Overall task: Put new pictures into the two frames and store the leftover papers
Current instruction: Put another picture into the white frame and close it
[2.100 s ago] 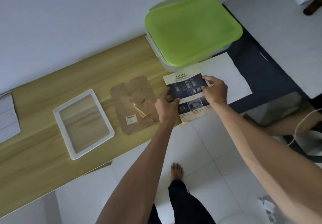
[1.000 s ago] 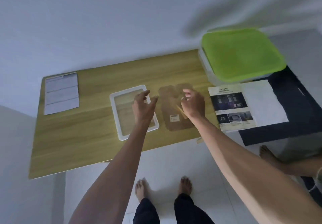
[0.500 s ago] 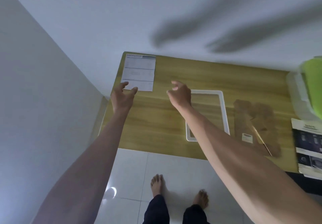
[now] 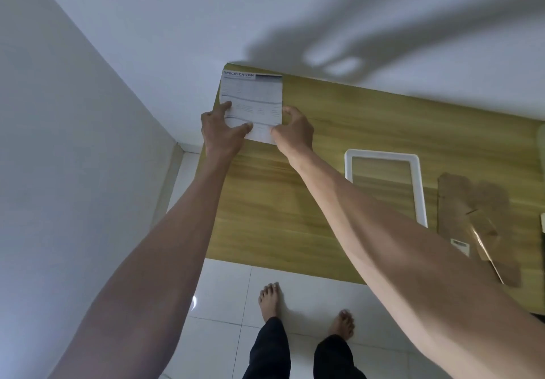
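Both hands are on the specification sheet [image 4: 253, 99] at the far left corner of the wooden table [image 4: 295, 216], right up against the white wall [image 4: 147, 24]. The left hand [image 4: 219, 130] grasps the sheet's left edge, forefinger laid on the paper and thumb pinching at the near edge; the right hand [image 4: 295, 127] grips the near right corner, fingers curled over the side and thumb tucked against the bottom edge. The sheet itself is a pale, upright rectangle with the heading "SPECIFICATION" printed across a dark band at the top, faint rows of small print below, too fine to read, and two darker crease lines crossing it, so it looks folded in thirds; its near edge seems slightly lifted where the thumbs meet it. Over to the right, well apart, lies the white picture frame [image 4: 418, 189], flat, with wood grain showing through its opening. Just beyond it sits the brown backing board [image 4: 460, 198], with a small white label and its prop stand angled across it. Bare feet stand on white floor tiles [image 4: 224, 290] below.
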`<state>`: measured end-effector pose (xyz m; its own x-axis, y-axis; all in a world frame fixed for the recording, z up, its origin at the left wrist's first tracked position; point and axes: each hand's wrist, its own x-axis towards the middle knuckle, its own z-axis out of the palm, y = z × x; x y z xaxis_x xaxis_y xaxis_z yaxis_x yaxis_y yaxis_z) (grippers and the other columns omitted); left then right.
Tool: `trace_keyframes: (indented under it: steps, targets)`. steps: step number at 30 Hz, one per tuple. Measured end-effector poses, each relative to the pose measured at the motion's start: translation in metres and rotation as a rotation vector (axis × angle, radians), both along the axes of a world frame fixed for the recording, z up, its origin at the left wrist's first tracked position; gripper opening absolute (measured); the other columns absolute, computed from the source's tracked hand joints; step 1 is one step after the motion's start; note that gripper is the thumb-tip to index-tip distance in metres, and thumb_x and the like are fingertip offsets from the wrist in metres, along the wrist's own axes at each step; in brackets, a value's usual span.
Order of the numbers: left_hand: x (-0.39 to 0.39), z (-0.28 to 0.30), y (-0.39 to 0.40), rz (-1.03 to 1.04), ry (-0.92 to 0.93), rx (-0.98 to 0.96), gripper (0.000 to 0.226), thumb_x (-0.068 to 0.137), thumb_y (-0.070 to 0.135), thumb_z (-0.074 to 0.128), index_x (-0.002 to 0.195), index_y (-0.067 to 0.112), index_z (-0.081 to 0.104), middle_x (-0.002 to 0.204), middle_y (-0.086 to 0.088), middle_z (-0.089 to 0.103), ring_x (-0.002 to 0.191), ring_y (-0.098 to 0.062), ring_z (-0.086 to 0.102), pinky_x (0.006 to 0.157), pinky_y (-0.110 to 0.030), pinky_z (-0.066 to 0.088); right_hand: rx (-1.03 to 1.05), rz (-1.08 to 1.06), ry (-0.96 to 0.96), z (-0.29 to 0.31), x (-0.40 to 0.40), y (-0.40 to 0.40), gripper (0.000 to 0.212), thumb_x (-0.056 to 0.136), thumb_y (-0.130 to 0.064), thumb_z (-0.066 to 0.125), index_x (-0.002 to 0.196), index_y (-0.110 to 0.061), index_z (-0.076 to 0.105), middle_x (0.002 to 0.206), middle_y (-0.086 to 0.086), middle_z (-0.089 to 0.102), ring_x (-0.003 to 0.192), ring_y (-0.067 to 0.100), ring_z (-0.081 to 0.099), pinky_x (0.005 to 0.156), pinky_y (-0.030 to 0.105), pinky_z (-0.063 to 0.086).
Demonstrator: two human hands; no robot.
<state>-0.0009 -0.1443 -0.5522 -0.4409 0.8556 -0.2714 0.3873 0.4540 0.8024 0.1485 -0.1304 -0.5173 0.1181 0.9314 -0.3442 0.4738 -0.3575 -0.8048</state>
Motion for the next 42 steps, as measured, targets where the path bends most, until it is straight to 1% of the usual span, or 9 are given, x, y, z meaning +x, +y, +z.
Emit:
trace_keyframes:
  steps: [2,5,8,16,24,29,34,39,42]
  targets:
    - [-0.002,0.001,0.003,0.028,-0.04,-0.012,0.075,0.069,0.042,0.08,0.138,0.026,0.056,0.129,-0.007,0.061,0.117,-0.025,0.06,0.101,-0.046,0.052,-0.017,-0.051,0.05,0.0,-0.001,0.003,0.045,0.086,0.0,0.059,0.127,-0.018,0.064,0.1,-0.013,0.059,0.099,0.016,0.063,0.084,0.032,0.059]
    - [-0.002,0.007,0.004,0.081,-0.13,-0.015,0.052,0.075,0.043,0.074,0.124,0.029,0.064,0.122,-0.003,0.066,0.109,-0.022,0.065,0.094,-0.042,0.055,-0.051,-0.084,0.095,-0.007,0.004,0.007,0.05,0.087,0.001,0.061,0.133,-0.018,0.062,0.127,-0.003,0.063,0.104,0.015,0.062,0.088,0.031,0.059]
    - [-0.002,0.009,0.003,0.119,-0.227,0.029,0.032,0.085,0.015,0.07,0.117,0.015,0.069,0.118,-0.007,0.066,0.103,-0.022,0.066,0.077,-0.028,0.057,-0.034,-0.091,0.119,-0.011,0.01,0.007,0.053,0.087,0.007,0.06,0.133,-0.017,0.064,0.135,0.001,0.062,0.118,0.017,0.062,0.096,0.031,0.056]
    - [0.031,0.03,-0.016,-0.09,-0.362,0.081,0.063,0.081,-0.007,0.063,0.141,0.011,0.055,0.133,-0.006,0.055,0.107,-0.021,0.059,0.075,-0.022,0.055,-0.014,-0.045,0.099,-0.002,0.06,-0.004,0.066,0.083,0.012,0.053,0.144,-0.015,0.055,0.146,0.001,0.056,0.134,0.017,0.051,0.11,0.03,0.046]
    - [0.126,0.043,-0.052,-0.114,-0.476,0.109,0.05,0.08,-0.001,0.065,0.129,0.009,0.065,0.116,-0.012,0.064,0.092,-0.02,0.065,0.074,-0.028,0.058,0.016,-0.157,0.069,0.008,0.164,-0.051,0.069,0.078,0.009,0.051,0.139,-0.022,0.06,0.134,-0.001,0.064,0.124,0.017,0.058,0.103,0.037,0.053]
    - [0.188,0.036,-0.086,-0.115,-0.402,0.087,0.047,0.079,-0.004,0.07,0.123,0.011,0.07,0.112,-0.01,0.07,0.083,-0.014,0.066,0.075,-0.026,0.057,0.0,-0.188,0.029,0.006,0.231,-0.092,0.068,0.076,0.006,0.053,0.135,-0.026,0.063,0.125,-0.004,0.066,0.113,0.015,0.061,0.093,0.031,0.055]
    - [0.232,0.022,-0.114,-0.139,-0.289,0.069,0.052,0.076,-0.002,0.076,0.125,0.012,0.069,0.109,-0.004,0.071,0.077,-0.011,0.065,0.065,-0.016,0.056,-0.017,-0.15,-0.025,-0.003,0.278,-0.12,0.068,0.077,0.009,0.056,0.138,-0.022,0.061,0.123,-0.001,0.068,0.095,0.008,0.063,0.065,0.012,0.047]
    - [0.256,0.012,-0.13,-0.173,-0.138,0.045,0.053,0.074,-0.001,0.08,0.125,0.009,0.069,0.116,-0.005,0.067,0.074,-0.01,0.062,0.061,-0.009,0.049,-0.014,-0.089,-0.103,-0.01,0.302,-0.134,0.069,0.076,0.007,0.055,0.139,-0.021,0.061,0.128,0.0,0.068,0.101,0.015,0.065,0.078,0.025,0.049]
    - [0.263,0.011,-0.135,-0.237,0.008,0.048,0.054,0.074,0.002,0.082,0.126,0.008,0.068,0.117,-0.007,0.065,0.077,-0.018,0.063,0.074,-0.027,0.055,-0.028,-0.038,-0.152,-0.014,0.306,-0.14,0.073,0.074,0.007,0.052,0.142,-0.018,0.057,0.12,0.0,0.069,0.097,0.016,0.067,0.077,0.028,0.053]
